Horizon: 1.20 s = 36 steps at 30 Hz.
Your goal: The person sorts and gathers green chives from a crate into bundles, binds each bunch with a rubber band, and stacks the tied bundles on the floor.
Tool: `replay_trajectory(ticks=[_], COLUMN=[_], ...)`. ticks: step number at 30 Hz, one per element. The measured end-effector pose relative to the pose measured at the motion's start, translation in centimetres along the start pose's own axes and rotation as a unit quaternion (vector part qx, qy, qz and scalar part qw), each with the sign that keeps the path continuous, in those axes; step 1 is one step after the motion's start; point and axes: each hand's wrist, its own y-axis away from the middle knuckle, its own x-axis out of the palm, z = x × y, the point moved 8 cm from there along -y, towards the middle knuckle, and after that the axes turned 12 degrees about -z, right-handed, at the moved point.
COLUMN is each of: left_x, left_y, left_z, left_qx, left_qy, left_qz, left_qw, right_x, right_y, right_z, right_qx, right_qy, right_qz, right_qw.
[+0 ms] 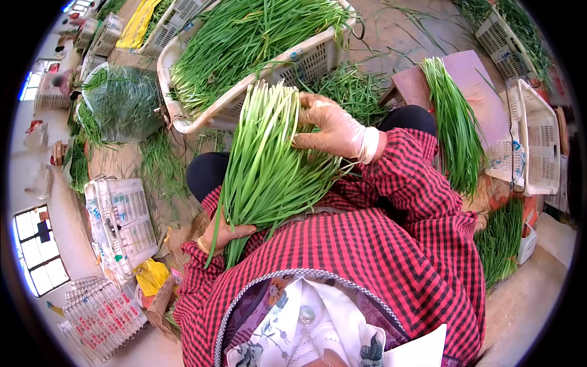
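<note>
A thick bunch of long green stalks [266, 147] lies across my lap, its pale cut ends pointing away from me. Under its leafy lower part, my left hand [225, 236] is wrapped round the greens. My right hand [333, 127], in a thin translucent glove, is beside the pale ends, with the thumb and fingers apart and the fingertips touching the bunch's right side. Just beyond the bunch stands a white crate [257, 82] heaped with loose green stalks [244, 37].
To the right, another bunch [454, 122] lies over a low pinkish board [480, 92]. White crates [541, 137] stand at far right. Left are a plastic-wrapped bundle of greens [122, 101] and stacked crates [122, 223]. Loose greens [351, 92] litter the floor.
</note>
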Motion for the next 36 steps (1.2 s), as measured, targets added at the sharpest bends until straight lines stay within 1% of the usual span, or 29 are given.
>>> replay_trajectory(ticks=[2, 4, 6, 8, 9, 10, 12, 13, 14, 15, 16, 17, 18, 19, 20, 22, 23, 24, 25, 26, 28, 29, 30, 32, 33, 34, 35, 36], left_x=[-0.1, 0.0, 0.2, 0.4, 0.5, 0.4, 0.0, 0.0, -0.3, -0.7, -0.9, -1.3, -1.6, -1.8, -2.1, -2.7, -2.8, -2.7, -2.7, -3.2, -3.7, -3.8, -3.7, -4.0, -4.2, -4.4, -4.4, -4.5], left_y=[0.0, 0.3, 0.4, 0.4, 0.2, 0.2, -0.1, 0.0, 0.2, 0.5, 0.7, 1.0, 1.3, 1.7, 1.9, 1.8, 1.7, 1.6, 1.6, 1.3, 0.9, 1.0, 1.3, 1.6, 1.9, 2.3, 2.7, 2.8], left_z=[0.3, -0.1, -0.5, -0.7, -0.8, -0.8, -1.0, -1.1, -1.4, -1.6, -1.6, -1.3, -1.0, -0.5, -0.1, 1.1, 1.3, 1.4, 1.5, 2.0, 3.0, 3.0, 2.5, 2.6, 2.9, 3.3, 3.6, 3.9], left_qx=[-0.004, -0.018, -0.034, -0.058, -0.039, -0.040, -0.015, -0.015, -0.008, -0.001, -0.001, -0.023, -0.045, -0.078, -0.077, -0.103, -0.103, -0.112, -0.122, -0.122, -0.111, -0.110, -0.111, -0.113, -0.107, -0.102, -0.103, -0.121], left_qy=[-0.008, -0.006, -0.003, 0.014, 0.018, 0.018, -0.023, -0.023, -0.021, -0.018, -0.018, -0.005, 0.009, 0.037, 0.037, 0.091, 0.090, 0.095, 0.098, 0.095, 0.064, 0.061, 0.037, 0.015, 0.007, -0.002, -0.001, 0.034], left_qz=[0.014, 0.019, 0.025, 0.035, 0.035, 0.036, 0.018, 0.018, 0.002, -0.014, -0.016, -0.018, -0.020, -0.028, -0.029, -0.041, -0.040, -0.040, -0.040, -0.037, 0.014, 0.017, 0.013, 0.007, 0.016, 0.023, 0.021, 0.005], left_qw=[1.000, 1.000, 0.999, 0.998, 0.998, 0.998, 0.999, 0.999, 1.000, 1.000, 1.000, 1.000, 0.999, 0.996, 0.996, 0.990, 0.990, 0.988, 0.987, 0.987, 0.992, 0.992, 0.993, 0.993, 0.994, 0.995, 0.994, 0.992], right_x=[-0.7, -0.5, -0.7, -1.7, -2.0, -2.2, -3.5, -4.5, -5.9, -7.4, -9.4, -11.6, -13.5, -14.5, -14.6, -14.1, -13.4, -12.3, -10.7, -9.1, -6.0, -4.9, -4.2, -5.0, -6.5, -8.1, -9.8, -11.1], right_y=[0.4, 0.6, 0.6, 0.3, 0.3, 0.3, -0.2, -0.2, -0.4, 0.1, 0.0, 0.5, 1.2, 1.9, 3.3, 3.4, 2.8, 1.9, 0.9, -0.1, -0.8, -1.2, -1.4, -0.9, -1.1, -0.9, -0.2, 0.2], right_z=[0.1, 0.4, 0.4, 0.5, 0.7, 0.8, 0.5, -0.5, -1.2, -4.0, -5.5, -6.8, -9.4, -10.3, -12.5, -10.1, -10.0, -9.3, -7.2, -4.5, -2.3, -2.0, -2.4, -4.0, -4.3, -6.5, -8.3, -8.5], right_qx=[0.016, 0.045, 0.030, 0.032, 0.019, 0.020, 0.041, 0.065, 0.069, 0.086, 0.107, 0.150, 0.191, 0.251, 0.344, 0.210, 0.193, 0.175, 0.188, 0.195, 0.213, 0.181, 0.173, 0.287, 0.279, 0.260, 0.292, 0.321], right_qy=[-0.001, 0.020, 0.026, 0.105, 0.112, 0.112, 0.155, 0.145, 0.139, 0.125, 0.158, 0.163, 0.235, 0.334, 0.379, 0.457, 0.357, 0.251, 0.085, -0.083, -0.157, -0.126, -0.072, -0.118, -0.111, -0.109, -0.082, -0.053], right_qz=[0.000, 0.080, 0.076, 0.045, 0.016, 0.016, -0.034, -0.074, -0.102, -0.170, -0.180, -0.205, -0.199, -0.123, 0.003, -0.049, -0.055, -0.060, -0.065, -0.070, 0.013, 0.010, 0.042, -0.018, -0.066, -0.131, -0.139, -0.149], right_qw=[1.000, 0.996, 0.996, 0.993, 0.993, 0.993, 0.987, 0.985, 0.983, 0.974, 0.965, 0.953, 0.932, 0.900, 0.859, 0.863, 0.912, 0.950, 0.976, 0.975, 0.964, 0.975, 0.981, 0.951, 0.952, 0.950, 0.943, 0.934])
